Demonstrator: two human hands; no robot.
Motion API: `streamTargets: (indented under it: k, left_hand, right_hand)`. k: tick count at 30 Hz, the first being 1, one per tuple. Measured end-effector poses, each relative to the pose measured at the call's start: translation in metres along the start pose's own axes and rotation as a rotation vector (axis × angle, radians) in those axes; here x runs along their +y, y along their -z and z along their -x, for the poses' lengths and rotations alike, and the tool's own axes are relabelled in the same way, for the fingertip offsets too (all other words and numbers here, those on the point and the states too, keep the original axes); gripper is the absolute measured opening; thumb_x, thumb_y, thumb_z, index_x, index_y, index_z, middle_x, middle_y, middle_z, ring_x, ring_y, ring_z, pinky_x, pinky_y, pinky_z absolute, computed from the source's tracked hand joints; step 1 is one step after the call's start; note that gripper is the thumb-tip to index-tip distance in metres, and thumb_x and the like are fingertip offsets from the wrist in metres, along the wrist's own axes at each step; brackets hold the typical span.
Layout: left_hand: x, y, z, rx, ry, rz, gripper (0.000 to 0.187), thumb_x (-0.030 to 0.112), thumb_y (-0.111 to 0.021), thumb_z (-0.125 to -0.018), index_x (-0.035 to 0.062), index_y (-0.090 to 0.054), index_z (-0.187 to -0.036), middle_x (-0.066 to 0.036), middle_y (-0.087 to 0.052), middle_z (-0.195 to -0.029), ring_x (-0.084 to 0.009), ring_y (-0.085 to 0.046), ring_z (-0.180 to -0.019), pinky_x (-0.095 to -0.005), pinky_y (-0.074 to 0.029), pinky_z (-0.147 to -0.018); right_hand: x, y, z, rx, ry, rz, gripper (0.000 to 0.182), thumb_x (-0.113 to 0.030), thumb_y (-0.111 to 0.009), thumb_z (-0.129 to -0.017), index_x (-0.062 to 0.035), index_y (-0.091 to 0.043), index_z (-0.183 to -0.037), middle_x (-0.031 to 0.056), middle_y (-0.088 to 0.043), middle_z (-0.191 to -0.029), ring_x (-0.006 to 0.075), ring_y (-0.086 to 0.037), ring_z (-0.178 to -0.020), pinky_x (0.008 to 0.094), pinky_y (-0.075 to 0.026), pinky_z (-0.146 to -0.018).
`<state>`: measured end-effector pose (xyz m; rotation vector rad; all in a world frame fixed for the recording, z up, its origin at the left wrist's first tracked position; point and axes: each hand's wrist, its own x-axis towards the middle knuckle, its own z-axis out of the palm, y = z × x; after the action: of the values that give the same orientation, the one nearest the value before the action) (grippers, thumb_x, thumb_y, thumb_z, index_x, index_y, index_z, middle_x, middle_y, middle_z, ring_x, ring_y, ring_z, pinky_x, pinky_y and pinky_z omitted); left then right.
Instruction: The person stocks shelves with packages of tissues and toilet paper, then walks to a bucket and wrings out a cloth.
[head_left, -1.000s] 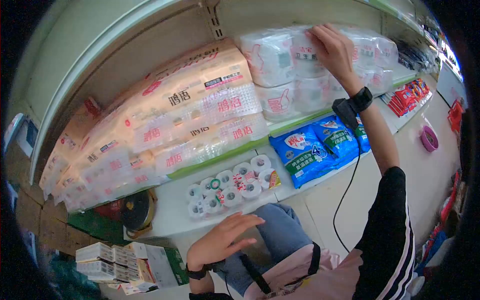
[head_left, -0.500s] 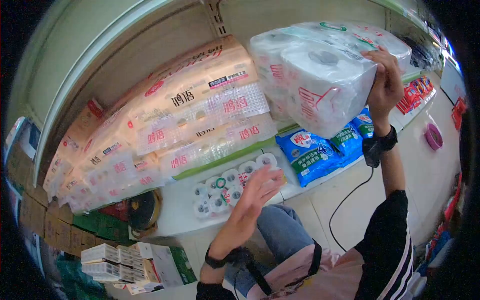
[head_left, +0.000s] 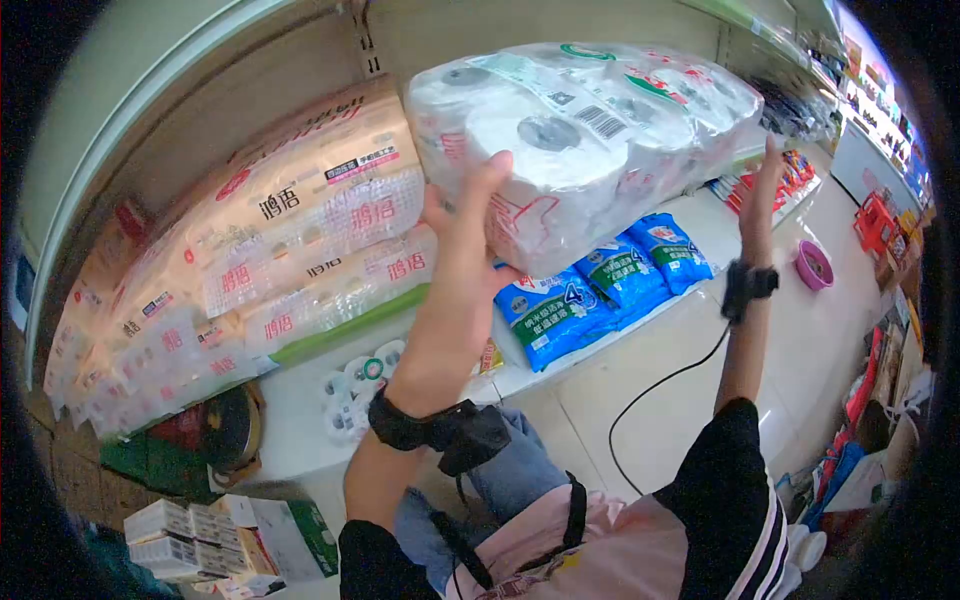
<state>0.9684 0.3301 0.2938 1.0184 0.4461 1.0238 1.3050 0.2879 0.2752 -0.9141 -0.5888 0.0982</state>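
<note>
My left hand [head_left: 468,230] rests against the near left corner of a large clear-wrapped pack of toilet rolls [head_left: 580,150] on the shelf, its fingers spread. My right hand [head_left: 764,185] is raised beside the right end of the pack, apart from it, with fingers stretched upward. Orange tissue packs [head_left: 290,200] are stacked left of the rolls. Blue packets [head_left: 620,270] lie in front of the pack, below its edge. A smaller pack of rolls [head_left: 345,400] is partly hidden behind my left forearm.
A round dark pan [head_left: 230,428] and stacked boxes [head_left: 190,540] are at the lower left. Red packets [head_left: 790,175] lie on the ledge at the right. A pink basin [head_left: 814,265] and a red crate [head_left: 876,232] stand on the floor. A black cable [head_left: 655,385] hangs near my right arm.
The view has shifted right. My left hand has moved up to the large roll pack. My right hand has let go of its right side, and the pack sits flatter on the shelf.
</note>
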Motion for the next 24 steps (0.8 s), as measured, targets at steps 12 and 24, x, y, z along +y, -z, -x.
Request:
streamTargets:
  k: [12, 24]
  left_hand:
    - [-0.042, -0.013, 0.033, 0.0, -0.312, -0.245, 0.098, 0.014, -0.059, -0.072, 0.0038, 0.023, -0.125, -0.018, -0.015, -0.128, -0.0246, -0.025, -0.115, -0.0321, -0.023, -0.096]
    - [-0.152, 0.055, 0.084, 0.069, -0.18, -0.253, 0.107, 0.027, -0.063, -0.067, 0.0068, 0.026, -0.125, -0.019, -0.009, -0.131, -0.0253, -0.019, -0.12, -0.0347, -0.022, -0.096]
  right_hand:
    - [0.001, 0.022, -0.078, -0.568, -0.609, -0.305, 0.071, -0.048, -0.057, -0.071, -0.0097, -0.032, -0.125, 0.0071, -0.038, -0.123, 0.0278, -0.043, -0.105, 0.0477, -0.032, -0.088]
    - [0.018, 0.091, 0.015, -0.301, -0.362, -0.432, 0.052, -0.039, -0.05, -0.077, -0.0036, -0.041, -0.115, 0.0092, -0.051, -0.107, 0.0217, -0.052, -0.094, 0.035, -0.046, -0.079]
